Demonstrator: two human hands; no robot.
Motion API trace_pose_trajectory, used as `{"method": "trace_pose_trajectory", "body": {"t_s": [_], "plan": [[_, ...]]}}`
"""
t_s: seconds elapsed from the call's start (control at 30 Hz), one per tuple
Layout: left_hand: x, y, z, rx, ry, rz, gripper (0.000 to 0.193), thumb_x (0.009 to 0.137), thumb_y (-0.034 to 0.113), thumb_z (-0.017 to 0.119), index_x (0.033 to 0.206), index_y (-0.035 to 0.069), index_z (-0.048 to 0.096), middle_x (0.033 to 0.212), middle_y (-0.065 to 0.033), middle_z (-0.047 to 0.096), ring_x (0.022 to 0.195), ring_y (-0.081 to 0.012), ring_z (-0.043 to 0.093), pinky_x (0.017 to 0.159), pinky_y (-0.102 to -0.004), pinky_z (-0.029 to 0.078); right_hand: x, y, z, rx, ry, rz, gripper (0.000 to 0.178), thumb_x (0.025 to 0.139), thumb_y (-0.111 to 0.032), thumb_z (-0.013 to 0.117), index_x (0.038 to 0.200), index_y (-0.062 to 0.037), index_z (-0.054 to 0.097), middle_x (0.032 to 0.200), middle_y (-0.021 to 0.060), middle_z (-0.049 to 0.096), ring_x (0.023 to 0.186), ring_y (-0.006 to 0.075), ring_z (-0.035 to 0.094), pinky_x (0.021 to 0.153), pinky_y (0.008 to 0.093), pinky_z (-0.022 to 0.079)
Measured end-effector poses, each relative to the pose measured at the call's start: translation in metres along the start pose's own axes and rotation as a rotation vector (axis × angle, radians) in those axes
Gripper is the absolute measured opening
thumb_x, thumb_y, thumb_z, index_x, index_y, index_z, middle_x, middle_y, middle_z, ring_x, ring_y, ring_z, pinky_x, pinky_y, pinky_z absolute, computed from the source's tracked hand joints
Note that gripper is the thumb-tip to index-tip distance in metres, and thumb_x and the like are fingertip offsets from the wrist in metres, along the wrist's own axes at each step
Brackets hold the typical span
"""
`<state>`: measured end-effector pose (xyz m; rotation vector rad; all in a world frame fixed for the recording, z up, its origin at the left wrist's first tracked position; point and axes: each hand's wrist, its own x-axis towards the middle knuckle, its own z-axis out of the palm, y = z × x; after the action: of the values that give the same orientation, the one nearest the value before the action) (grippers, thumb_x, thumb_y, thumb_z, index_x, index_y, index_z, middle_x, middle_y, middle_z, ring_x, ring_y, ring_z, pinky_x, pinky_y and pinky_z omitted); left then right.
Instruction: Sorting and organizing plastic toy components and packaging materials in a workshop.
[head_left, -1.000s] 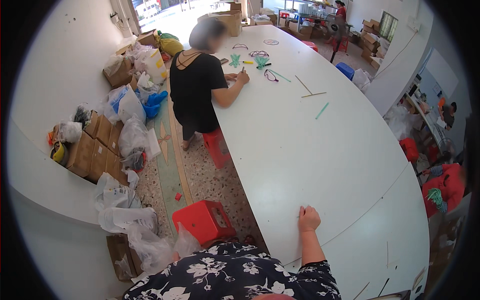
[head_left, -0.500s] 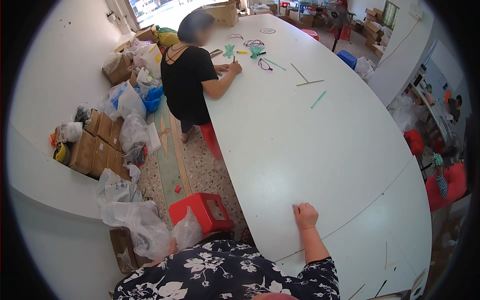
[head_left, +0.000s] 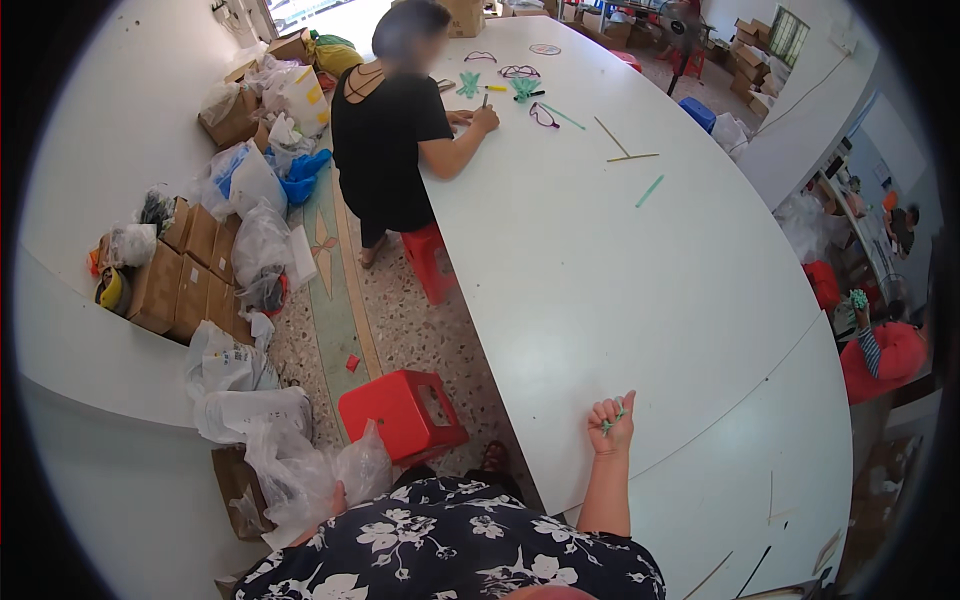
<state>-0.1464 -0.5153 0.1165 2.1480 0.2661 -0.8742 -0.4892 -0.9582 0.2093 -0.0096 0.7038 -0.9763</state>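
My right hand (head_left: 612, 424) is raised over the near end of the white table (head_left: 600, 300), palm turned up and fingers curled. Several small light-green pieces (head_left: 608, 426) show in its grip; their exact kind is too small to make out. Low on the left, beside my body, my left hand (head_left: 338, 497) is against a clear plastic bag (head_left: 364, 466). Its fingers are mostly hidden, so their grip does not show.
A person in black (head_left: 392, 130) writes at the table's left edge, near green bundles (head_left: 526, 90) and purple glasses frames (head_left: 544, 116). Thin sticks (head_left: 632, 157) and a green strip (head_left: 650, 190) lie beyond. A red stool (head_left: 395, 415) stands left of me, with bags and cartons (head_left: 160, 285) along the wall.
My right hand has turned from knuckles up to palm up, bringing the green pieces into sight. The view has shifted slightly. My left hand remains by the plastic bag.
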Motion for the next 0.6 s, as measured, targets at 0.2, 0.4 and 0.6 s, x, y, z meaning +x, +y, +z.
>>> {"method": "trace_pose_trajectory", "body": {"t_s": [0.2,0.4,0.6], "plan": [[0.024,-0.045,-0.049,-0.011,-0.008,-0.031,0.054,0.091,0.053,0.044,0.106,0.003,0.056,0.095,-0.01,0.057,0.089,-0.0187,0.053,0.081,-0.0299,0.04,-0.041,0.132,0.046,-0.194,-0.191,0.476,0.039,0.096,-0.038,0.043,0.066,-0.0136,0.038,0.061,-0.0019,0.037,0.05,0.0067,0.036,0.038,0.0147,0.031],[0.034,-0.112,-0.126,0.07,-0.012,-0.055,0.055,0.091,0.053,0.044,0.108,0.002,0.057,0.097,-0.011,0.059,0.091,-0.0194,0.054,0.082,-0.0304,0.04,-0.052,0.271,0.051,-0.611,-0.255,0.733,0.017,0.096,-0.023,0.046,0.091,-0.0077,0.052,0.082,0.0071,0.06,0.042,0.0039,0.038,0.035,0.0121,0.028],[0.022,-0.162,-0.167,0.022,0.059,-0.198,0.057,0.091,0.053,0.044,0.11,0.001,0.057,0.099,-0.012,0.06,0.093,-0.0202,0.055,0.084,-0.031,0.041,-0.009,0.429,-0.026,-1.328,-0.237,0.633,0.026,0.091,-0.027,0.053,0.102,-0.0043,0.059,0.072,0.0053,0.061,0.046,0.008,0.044,0.043,0.0225,0.039]]}}
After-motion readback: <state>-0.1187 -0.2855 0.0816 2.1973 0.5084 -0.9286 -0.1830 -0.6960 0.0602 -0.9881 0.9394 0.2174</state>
